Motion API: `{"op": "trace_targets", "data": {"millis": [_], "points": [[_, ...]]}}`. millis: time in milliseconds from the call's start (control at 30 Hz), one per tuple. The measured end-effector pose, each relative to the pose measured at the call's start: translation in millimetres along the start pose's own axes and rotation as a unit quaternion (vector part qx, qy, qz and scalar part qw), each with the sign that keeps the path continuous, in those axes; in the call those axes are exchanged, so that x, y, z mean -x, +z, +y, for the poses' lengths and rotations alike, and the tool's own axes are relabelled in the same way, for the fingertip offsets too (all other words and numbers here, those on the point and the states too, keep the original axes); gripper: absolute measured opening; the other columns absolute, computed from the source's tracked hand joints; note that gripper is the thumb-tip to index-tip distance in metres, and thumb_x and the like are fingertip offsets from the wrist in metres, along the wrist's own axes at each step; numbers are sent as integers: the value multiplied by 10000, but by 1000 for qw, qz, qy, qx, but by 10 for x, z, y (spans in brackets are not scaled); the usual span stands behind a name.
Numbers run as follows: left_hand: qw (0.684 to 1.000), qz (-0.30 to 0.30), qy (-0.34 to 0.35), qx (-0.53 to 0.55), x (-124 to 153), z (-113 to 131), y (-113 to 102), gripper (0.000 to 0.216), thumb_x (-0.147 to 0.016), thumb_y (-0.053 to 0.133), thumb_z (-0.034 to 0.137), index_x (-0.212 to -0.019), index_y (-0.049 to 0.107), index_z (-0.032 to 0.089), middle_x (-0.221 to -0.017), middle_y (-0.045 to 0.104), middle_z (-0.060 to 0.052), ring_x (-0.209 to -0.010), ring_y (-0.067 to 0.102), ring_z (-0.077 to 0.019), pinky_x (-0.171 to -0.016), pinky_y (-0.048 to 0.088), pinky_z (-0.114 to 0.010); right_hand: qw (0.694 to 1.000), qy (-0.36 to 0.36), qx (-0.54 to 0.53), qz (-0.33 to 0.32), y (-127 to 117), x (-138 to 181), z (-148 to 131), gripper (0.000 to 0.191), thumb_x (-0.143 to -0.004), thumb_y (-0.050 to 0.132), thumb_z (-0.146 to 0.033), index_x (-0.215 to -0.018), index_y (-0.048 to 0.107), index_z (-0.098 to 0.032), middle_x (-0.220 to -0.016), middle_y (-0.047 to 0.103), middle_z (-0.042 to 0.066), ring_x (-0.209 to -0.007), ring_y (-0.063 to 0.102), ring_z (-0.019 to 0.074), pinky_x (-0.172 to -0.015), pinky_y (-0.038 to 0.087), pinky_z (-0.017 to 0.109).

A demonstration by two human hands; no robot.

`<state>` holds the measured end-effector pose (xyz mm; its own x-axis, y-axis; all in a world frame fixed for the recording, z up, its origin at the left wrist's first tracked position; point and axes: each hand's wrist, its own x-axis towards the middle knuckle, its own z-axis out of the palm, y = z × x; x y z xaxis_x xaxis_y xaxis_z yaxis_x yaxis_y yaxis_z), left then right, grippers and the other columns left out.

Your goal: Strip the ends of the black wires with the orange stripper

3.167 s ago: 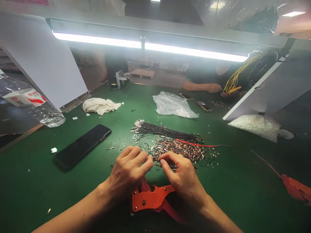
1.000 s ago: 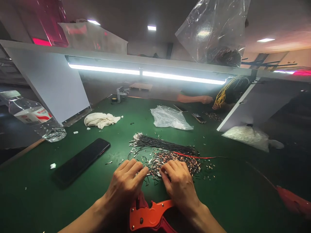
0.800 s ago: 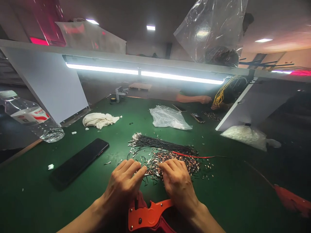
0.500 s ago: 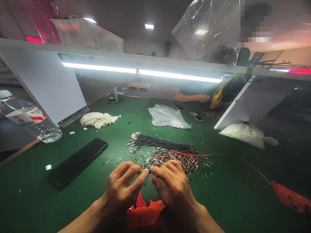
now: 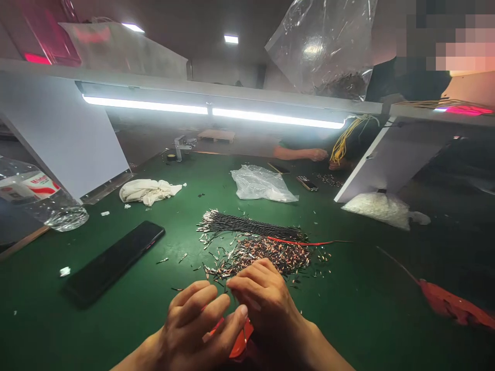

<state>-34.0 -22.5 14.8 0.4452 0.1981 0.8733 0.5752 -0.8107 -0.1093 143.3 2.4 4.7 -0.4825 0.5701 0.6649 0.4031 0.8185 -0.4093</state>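
Currently | your left hand curled, your right hand bent inward; cannot tell what either grips | orange tool partly hidden behind them | wire scraps just beyond, beside black wire bundle

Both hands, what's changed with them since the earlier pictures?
The left hand and right hand have drawn back toward the person, covering more of the orange tool; whether either grips anything is hidden. The phone, white cloth and black wire bundle stayed where they were.

Bright light tubes under a pale shelf, green tabletop below
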Motion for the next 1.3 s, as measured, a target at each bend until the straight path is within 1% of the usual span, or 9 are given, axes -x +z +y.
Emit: {"op": "trace_targets", "data": {"millis": [200, 367, 433, 600, 667, 933, 1033, 1133, 1300], "points": [[1000, -10, 13, 20, -48, -60, -35, 123, -888, 576, 113, -948, 666, 171, -850, 654, -47, -835, 561, -164, -755, 510, -313, 998, -25, 29, 54, -16, -16, 13, 151, -925, 491, -80, -946, 590, -192, -724, 666, -2, -627, 553, 130, -700, 385, 324], [970, -75, -169, 155, 9, -168, 66, 387, -1005, 359, 371, -789, 603, 161, -592, 558, -20, -568, 457, -129, -557, 401, -266, 993, -68, 64, 76, -139, -34, -51, 237, -891, 493, -100, -1071, 622, -185, -815, 698, 49, -684, 600, 154, -751, 414, 368], [904, -166, -277, 281, 65, -217, 100, 496, -989, 327, 488, -727, 605, 171, -579, 555, -23, -534, 476, -123, -518, 374, -249, 986, -106, 92, 88, -169, -41, -87, 239, -854, 538, -68, -1028, 643, -193, -826, 711, 42, -685, 610, 141, -785, 427, 366], [565, -200, -535, 595, 170, -272, 121, 566, -826, 474, 718, -964, 610, 186, -500, 431, 54, -409, 452, -106, -412, 386, -215, 979, -133, 130, 80, -154, -23, -123, 261, -803, 626, -24, -943, 669, -240, -898, 727, 3, -734, 629, 109, -882, 423, 351], [517, -186, -559, 622, 158, -267, 116, 497, -781, 609, 659, -917, 611, 180, -487, 402, 69, -409, 432, -86, -416, 373, -193, 980, -138, 129, 68, -140, -13, -125, 254, -830, 617, -54, -972, 669, -258, -943, 721, -1, -781, 633, 108, -916, 417, 356], [487, -99, -622, 605, 47, -287, 108, 374, -732, 770, 447, -672, 549, 152, -541, 521, 35, -450, 462, -57, -430, 368, -161, 986, -117, 116, 39, -109, -31, -102, 238, -902, 530, -122, -1095, 641, -204, -967, 670, 47, -868, 600, 153, -895, 417, 358], [523, -57, -640, 560, 10, -419, 56, 354, -759, 736, 473, -709, 576, 162, -575, 581, 10, -446, 491, -82, -370, 358, -165, 991, -45, 124, -30, -157, -27, -27, 85, -911, 562, -207, -932, 641, -187, -803, 646, 23, -746, 546, 168, -749, 401, 341], [571, -17, -662, 486, -23, -581, -4, 339, -732, 765, 455, -723, 616, 150, -604, 618, -7, -444, 484, -76, -365, 371, -167, 980, 18, 134, -146, -228, -3, 23, 245, -877, 638, -382, -729, 574, -196, -726, 603, -1, -711, 515, 171, -687, 371, 326], [638, 68, -664, 384, -30, -729, -31, 354, -662, 814, 440, -758, 659, 137, -608, 623, -12, -467, 494, -89, -344, 360, -170, 944, 96, 138, -283, -290, 38, -2, 340, -738, 760, -512, -775, 590, -219, -821, 618, -12, -721, 544, 172, -668, 384, 310]]}}
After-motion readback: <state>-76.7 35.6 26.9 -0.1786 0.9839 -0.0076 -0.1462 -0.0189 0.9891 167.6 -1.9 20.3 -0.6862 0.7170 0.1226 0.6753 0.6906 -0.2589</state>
